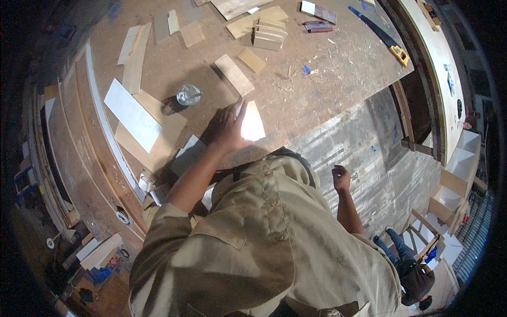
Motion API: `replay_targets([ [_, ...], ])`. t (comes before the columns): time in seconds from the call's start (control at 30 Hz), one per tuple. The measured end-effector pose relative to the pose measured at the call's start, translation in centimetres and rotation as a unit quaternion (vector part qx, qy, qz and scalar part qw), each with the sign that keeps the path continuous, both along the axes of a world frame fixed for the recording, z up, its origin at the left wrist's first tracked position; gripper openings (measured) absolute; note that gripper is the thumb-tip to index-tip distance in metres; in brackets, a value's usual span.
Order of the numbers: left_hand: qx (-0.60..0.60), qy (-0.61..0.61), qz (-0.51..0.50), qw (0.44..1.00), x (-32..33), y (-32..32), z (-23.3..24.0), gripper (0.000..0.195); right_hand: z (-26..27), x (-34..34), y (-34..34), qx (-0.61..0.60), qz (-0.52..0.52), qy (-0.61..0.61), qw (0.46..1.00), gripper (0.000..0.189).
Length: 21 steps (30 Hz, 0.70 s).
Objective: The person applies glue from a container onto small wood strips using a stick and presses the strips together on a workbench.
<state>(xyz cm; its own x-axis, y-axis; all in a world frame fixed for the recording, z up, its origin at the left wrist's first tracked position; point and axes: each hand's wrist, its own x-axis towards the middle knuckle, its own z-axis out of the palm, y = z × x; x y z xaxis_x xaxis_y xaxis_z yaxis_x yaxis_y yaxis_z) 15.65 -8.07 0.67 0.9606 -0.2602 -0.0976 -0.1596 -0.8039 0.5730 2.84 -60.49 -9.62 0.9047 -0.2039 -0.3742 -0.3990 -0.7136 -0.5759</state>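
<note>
My left hand [231, 128] grips a small white board [252, 122] at the near edge of the wooden table [285, 107], thumb and fingers on its left side. Just beyond the board lies a plywood strip [234, 75], with a smaller tan piece [251, 60] past it. A clear jar [188, 95] with something thin in it stands to the left of that strip. Away from the table, my right hand [341, 177] hangs over the floor at my right side, fingers curled; a small light spot shows at them, and whether they hold something cannot be told.
A handsaw with a yellow handle [398, 55] lies at the table's right corner. Slotted wooden blocks [270, 36], wood shavings and a white panel [132, 115] are on the tabletop. Long boards [91, 130] line the left. A person [414, 273] is at the lower right, near white cabinets.
</note>
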Motion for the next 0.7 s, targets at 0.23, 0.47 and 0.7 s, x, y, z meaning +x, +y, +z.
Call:
replay_targets([
  [0.23, 0.045, 0.038, 0.022, 0.998, -0.2, -0.5, 1.1, 0.140, -1.7, -0.9, -1.3, 0.017, -0.010, 0.020, 1.000, 0.025],
  [0.47, 0.093, 0.044, 0.029, 0.994, -0.4, -0.2, 0.9, 0.142, -1.2, 0.3, -0.3, 0.014, -0.020, 0.047, 0.999, 0.029],
  [0.7, 0.082, 0.082, 0.041, 0.992, -0.7, 0.1, 0.0, 0.144, -0.9, 1.4, 0.0, 0.020, 0.016, 0.005, 1.000, 0.027],
])
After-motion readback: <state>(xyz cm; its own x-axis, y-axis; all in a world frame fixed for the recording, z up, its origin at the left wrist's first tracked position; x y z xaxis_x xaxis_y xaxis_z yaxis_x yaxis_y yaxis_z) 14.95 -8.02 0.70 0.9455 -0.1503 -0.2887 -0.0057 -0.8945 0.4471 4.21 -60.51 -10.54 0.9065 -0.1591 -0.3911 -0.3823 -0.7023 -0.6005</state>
